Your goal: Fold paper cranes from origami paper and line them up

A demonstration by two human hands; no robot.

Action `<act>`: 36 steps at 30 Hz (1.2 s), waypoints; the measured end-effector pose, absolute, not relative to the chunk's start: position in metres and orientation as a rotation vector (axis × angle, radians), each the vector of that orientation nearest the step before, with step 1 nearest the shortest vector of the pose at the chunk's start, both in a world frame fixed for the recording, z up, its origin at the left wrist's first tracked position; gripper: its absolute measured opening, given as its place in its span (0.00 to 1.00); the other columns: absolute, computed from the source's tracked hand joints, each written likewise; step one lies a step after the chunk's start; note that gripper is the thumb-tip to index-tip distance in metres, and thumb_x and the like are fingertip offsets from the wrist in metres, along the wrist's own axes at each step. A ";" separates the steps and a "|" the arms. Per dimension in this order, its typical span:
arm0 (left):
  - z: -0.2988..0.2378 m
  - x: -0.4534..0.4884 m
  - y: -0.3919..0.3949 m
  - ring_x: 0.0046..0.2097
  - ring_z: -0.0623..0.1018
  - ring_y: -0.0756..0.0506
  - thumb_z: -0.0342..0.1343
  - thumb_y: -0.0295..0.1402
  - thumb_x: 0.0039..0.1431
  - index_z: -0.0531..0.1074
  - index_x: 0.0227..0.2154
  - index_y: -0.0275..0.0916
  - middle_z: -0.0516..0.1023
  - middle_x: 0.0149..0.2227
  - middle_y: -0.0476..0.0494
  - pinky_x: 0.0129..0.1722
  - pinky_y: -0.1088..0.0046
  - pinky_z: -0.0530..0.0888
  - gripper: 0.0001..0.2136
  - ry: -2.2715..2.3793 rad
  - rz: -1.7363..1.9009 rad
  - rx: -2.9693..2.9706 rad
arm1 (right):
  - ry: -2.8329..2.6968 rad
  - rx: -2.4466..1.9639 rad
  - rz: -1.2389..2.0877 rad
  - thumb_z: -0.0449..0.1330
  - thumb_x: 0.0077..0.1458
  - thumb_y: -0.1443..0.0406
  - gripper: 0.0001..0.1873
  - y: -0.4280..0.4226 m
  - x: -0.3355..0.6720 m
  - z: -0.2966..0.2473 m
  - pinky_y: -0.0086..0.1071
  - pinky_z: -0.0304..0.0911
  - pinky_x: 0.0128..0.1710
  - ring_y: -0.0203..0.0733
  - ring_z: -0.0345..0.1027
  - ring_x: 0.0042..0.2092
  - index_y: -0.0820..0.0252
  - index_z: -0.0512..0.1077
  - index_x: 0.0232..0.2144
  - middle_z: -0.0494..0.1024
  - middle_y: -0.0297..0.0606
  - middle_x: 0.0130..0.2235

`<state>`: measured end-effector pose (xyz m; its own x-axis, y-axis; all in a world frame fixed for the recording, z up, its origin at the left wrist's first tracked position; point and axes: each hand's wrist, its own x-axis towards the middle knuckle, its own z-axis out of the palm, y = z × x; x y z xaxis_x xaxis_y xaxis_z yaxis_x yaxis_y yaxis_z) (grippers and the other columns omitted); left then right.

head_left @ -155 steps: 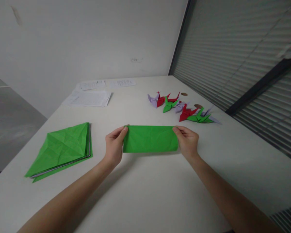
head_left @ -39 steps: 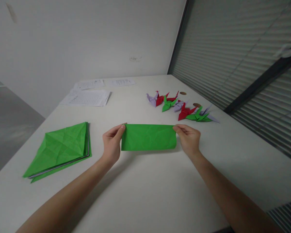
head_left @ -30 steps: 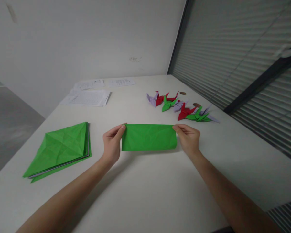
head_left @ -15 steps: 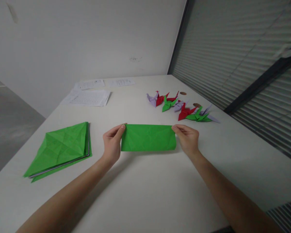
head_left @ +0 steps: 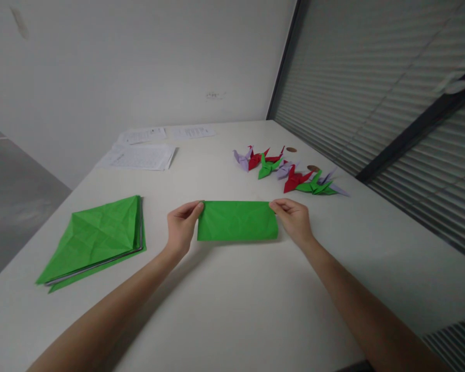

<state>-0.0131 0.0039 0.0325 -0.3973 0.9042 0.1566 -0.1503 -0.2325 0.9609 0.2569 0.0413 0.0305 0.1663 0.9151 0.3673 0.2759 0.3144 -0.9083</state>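
White table [head_left: 232,305] beside blinds [head_left: 349,93] lies beneath held paper [head_left: 237,221].

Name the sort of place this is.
Probably an office or meeting room: a plain white table, printed-looking papers toward its far end, and slatted blinds along its right side.

Green sheet [head_left: 237,221] spans the gap between left hand [head_left: 180,230] and right hand [head_left: 295,222], barring straight passage there. Open worktop [head_left: 232,305] on the near side, between the arms. Paper stack [head_left: 101,232] obstructs low travel on the left; a narrow strip separates it from the left hand. Far right, paper cranes [head_left: 269,165] block low access. Free lane runs between these and the printed papers [head_left: 143,156] far left, ending at the wall [head_left: 158,62].
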 end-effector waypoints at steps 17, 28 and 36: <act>-0.001 -0.031 0.017 0.28 0.76 0.46 0.59 0.38 0.49 0.80 0.28 0.36 0.80 0.27 0.41 0.29 0.70 0.70 0.10 1.646 1.198 1.536 | -1.947 -1.428 0.459 0.59 0.51 0.66 0.06 0.055 0.270 -0.002 0.33 0.59 0.33 0.40 0.65 0.30 0.59 0.73 0.24 0.75 0.36 0.27; -0.007 -0.032 0.014 0.33 0.75 0.45 0.55 0.30 0.57 0.77 0.30 0.38 0.79 0.30 0.45 0.34 0.70 0.66 0.06 1.876 0.794 2.124 | -2.199 -1.671 0.098 0.59 0.57 0.66 0.08 0.046 0.261 -0.007 0.34 0.57 0.39 0.43 0.64 0.35 0.59 0.74 0.27 0.75 0.39 0.31; 0.003 -0.024 0.008 0.38 0.74 0.43 0.51 0.31 0.63 0.75 0.31 0.40 0.78 0.33 0.44 0.36 0.67 0.63 0.09 1.995 0.474 2.473 | -2.340 -1.768 -0.112 0.58 0.58 0.66 0.08 0.039 0.251 0.008 0.34 0.52 0.36 0.45 0.62 0.37 0.58 0.75 0.28 0.78 0.39 0.33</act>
